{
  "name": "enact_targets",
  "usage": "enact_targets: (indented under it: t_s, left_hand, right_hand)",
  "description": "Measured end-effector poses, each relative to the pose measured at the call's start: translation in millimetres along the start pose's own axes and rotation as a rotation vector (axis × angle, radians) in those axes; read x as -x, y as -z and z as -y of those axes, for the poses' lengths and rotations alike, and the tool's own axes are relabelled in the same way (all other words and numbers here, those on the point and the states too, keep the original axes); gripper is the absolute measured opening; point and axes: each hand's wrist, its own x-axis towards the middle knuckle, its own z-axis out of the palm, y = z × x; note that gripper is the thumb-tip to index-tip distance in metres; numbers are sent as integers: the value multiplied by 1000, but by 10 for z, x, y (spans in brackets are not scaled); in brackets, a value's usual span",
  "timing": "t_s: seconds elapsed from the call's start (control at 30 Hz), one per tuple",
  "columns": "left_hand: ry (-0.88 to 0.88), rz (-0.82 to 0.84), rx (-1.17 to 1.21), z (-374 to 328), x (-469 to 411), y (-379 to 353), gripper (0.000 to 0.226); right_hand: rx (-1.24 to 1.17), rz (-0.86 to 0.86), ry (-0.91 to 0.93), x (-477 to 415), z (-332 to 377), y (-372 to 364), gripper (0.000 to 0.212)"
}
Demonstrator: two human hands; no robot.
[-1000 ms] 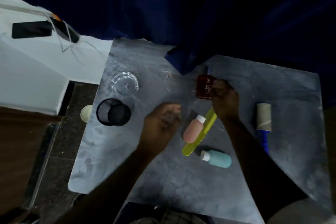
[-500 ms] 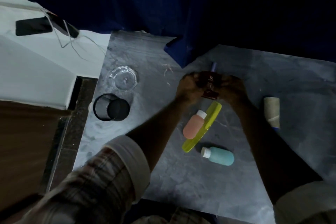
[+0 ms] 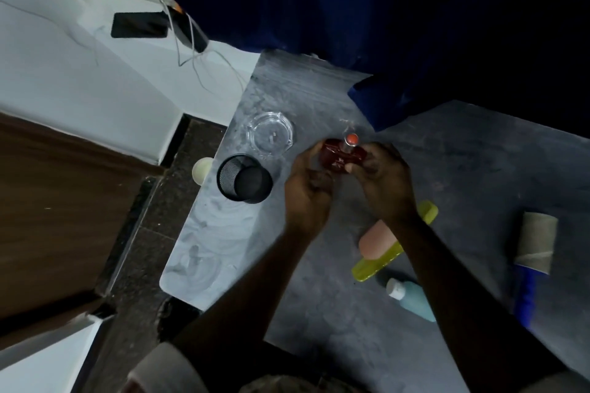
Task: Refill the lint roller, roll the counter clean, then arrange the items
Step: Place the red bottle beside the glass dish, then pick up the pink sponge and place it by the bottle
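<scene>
A dark red perfume bottle with an orange-topped sprayer is held above the grey counter between my left hand and my right hand; both grip it from the sides. The lint roller, a bare cardboard core on a blue handle, lies at the right. A pink bottle rests against a yellow-green comb, partly hidden by my right forearm. A teal bottle with a white cap lies near the front.
A black mesh cup and a clear glass dish stand at the counter's left edge. Blue cloth drapes over the back. A phone and cables lie on the white surface at left; dark floor below.
My left hand came across from the counter's middle and joined my right hand on the red bottle. Both lifted it up and leftward toward the glass dish. The camera view shifted right.
</scene>
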Motion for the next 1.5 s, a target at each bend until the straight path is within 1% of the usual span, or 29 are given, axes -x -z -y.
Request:
enact_targets:
  t_s: [0.07, 0.13, 0.2, 0.27, 0.37, 0.47, 0.57, 0.67, 0.77, 0.9, 1.03, 1.1, 1.2, 1.27, 1.33, 1.37, 1.43, 1.47, 1.5]
  left_hand:
    - [-13, -11, 66, 31, -168, 76, 61]
    - [-45, -57, 5, 38, -300, 142, 58]
    - [-37, -87, -47, 82, -401, 155, 57]
    - [-30, -93, -41, 169, -469, 148, 56]
    - [-79, -109, -66, 235, -514, 157, 50]
    - [-72, -90, -48, 283, -558, 170, 47]
    - [-95, -109, -21, 274, -553, 171, 45]
    - [-95, -121, 9, 221, -531, 180, 49]
    - [-55, -143, 11, 206, -509, 177, 57]
    - [-18, -138, -15, 161, -496, 165, 55]
    - [-50, -125, -45, 54, -447, 185, 61]
    - [-63, -97, -45, 44, -444, 189, 63]
    - [-28, -31, 111, 95, -395, 169, 63]
    - [-12, -59, 109, 123, -323, 185, 67]
    - [-28, -75, 96, 180, -255, 228, 62]
    - [12, -30, 142, 195, -210, 238, 56]
    - [120, 114, 98, 254, -83, 232, 50]
    - [135, 171, -11, 270, 18, 200, 48]
    - [137, 223, -62, 284, 130, 166, 45]
  right_hand:
    - [19, 22, -14, -155, 103, -122, 34]
    - [33, 38, -17, -276, 173, -220, 39]
    - [62, 36, -12, -354, 239, -286, 38]
    - [91, 25, -15, -395, 279, -338, 35]
    - [111, 7, -19, -396, 295, -383, 34]
    - [117, -3, -25, -381, 306, -402, 37]
    - [129, 2, -31, -381, 320, -398, 41]
    - [134, 4, -19, -382, 336, -380, 39]
    - [146, 8, -15, -380, 349, -366, 36]
    - [146, 19, -20, -368, 362, -359, 36]
    - [118, 42, -37, -354, 363, -345, 36]
    - [94, 54, -60, -353, 356, -327, 41]
    - [114, 9, -75, -328, 319, -237, 41]
    - [138, -39, -88, -267, 260, -118, 37]
    - [145, -79, -142, -136, 174, 62, 33]
    - [152, -97, -179, -45, 126, 164, 32]
    - [219, -105, -236, 182, 19, 365, 30]
    - [271, -90, -264, 313, -33, 458, 28]
    - [316, -67, -295, 446, -76, 534, 26]
